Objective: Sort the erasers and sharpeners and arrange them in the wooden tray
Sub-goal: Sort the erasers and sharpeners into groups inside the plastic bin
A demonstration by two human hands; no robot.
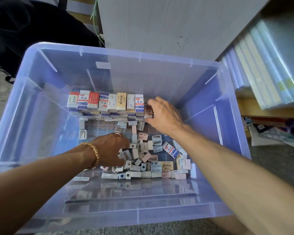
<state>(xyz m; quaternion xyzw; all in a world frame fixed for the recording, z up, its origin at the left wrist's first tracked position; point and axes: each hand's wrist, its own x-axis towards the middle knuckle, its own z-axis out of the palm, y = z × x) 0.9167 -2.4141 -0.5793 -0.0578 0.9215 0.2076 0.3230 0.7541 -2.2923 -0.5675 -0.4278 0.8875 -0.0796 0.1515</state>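
A translucent blue plastic bin (41,106) fills most of the frame; no wooden tray is discernible. Along the far wall, at centre frame, a row of sleeved erasers (105,102) stands on edge, labels facing the camera, above further erasers laid flat beneath. At lower centre lies a loose heap of small sharpeners (143,156), pale grey, pink and blue blocks with round holes or blade slots, mixed with stray erasers such as one white-and-blue eraser (170,149) and a tan one (165,165). One sharpener (82,134) sits apart at centre left. Judged from this, the eraser row is well advanced, while the sharpeners remain unsorted. The right hand (163,116), at centre right, has fingers curled round a reddish eraser (148,110) at the row's right end. The left hand (112,150), wearing a bead bracelet (93,153), reaches into the heap with fingers bent; whether it holds anything cannot be told.
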